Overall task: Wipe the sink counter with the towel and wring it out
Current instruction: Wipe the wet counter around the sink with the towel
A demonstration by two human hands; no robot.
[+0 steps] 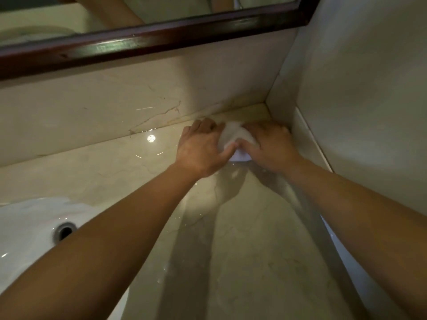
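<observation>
A small white towel [234, 139] lies bunched on the wet marble counter [129, 172], near the far right corner where the backsplash meets the side wall. My left hand [201, 148] presses on its left side, thumb tucked against the cloth. My right hand [270, 146] presses on its right side, fingers curled over it. Only the middle and a lower edge of the towel show between the hands. Both arms reach forward across the counter.
A white sink basin [30, 227] with a round overflow hole [64, 230] sits at the lower left. A dark wooden mirror frame [161, 40] runs above the marble backsplash [92, 107]. The side wall [360, 88] closes the right. Water glints on the counter.
</observation>
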